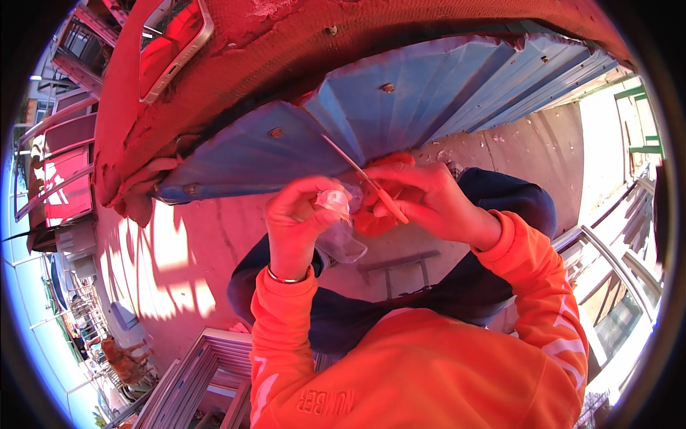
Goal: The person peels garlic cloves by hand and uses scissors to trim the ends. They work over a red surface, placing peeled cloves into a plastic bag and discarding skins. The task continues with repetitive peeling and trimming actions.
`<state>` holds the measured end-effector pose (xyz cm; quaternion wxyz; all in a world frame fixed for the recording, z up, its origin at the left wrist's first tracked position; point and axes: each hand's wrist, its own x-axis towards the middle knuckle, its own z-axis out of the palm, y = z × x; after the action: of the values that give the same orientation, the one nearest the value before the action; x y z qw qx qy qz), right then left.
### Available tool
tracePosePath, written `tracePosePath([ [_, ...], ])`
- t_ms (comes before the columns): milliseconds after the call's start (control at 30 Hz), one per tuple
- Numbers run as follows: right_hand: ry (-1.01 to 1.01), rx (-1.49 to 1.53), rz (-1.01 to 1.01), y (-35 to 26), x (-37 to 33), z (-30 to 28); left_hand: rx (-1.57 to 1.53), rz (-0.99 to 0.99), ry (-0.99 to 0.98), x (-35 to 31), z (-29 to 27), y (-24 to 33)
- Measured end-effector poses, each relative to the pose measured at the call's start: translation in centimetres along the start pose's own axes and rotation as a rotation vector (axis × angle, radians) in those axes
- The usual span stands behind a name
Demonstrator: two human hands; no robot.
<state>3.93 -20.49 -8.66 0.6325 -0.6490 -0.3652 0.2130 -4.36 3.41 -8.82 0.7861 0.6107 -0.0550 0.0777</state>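
Between the fingers and thumb of my left hand (294, 211) is a small whitish lump (333, 202), which I cannot make out more exactly. A clear plastic bag (344, 244) hangs just below it. My right hand (436, 201) grips a tool with a thin metal shaft and an orange handle (390, 205). Its shaft slants up and left, ending in front of a blue corrugated metal panel (379, 107). Behind and below the right hand's fingers shows a red-orange bag or cloth (375, 225). Both hands are close together above my lap, apart from the panel.
Red cloth (264, 57) covers the surface above the panel, and a phone (175, 53) rests on it at the left. Stacked frames (207, 365) stand at lower left. Window frames (622, 286) lean at the right. A brown dog (123, 361) is at far left.
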Motion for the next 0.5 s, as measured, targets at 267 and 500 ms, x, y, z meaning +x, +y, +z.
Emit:
tracePosePath([
  [267,0.012,0.203,0.055,1.5,0.3,2.1,-0.077,-0.011,-0.102,0.3,1.9,-0.9],
  [500,-0.160,0.356,0.172,0.7,0.3,2.4,0.016,-0.019,-0.127,-0.5,2.3,-0.8],
])
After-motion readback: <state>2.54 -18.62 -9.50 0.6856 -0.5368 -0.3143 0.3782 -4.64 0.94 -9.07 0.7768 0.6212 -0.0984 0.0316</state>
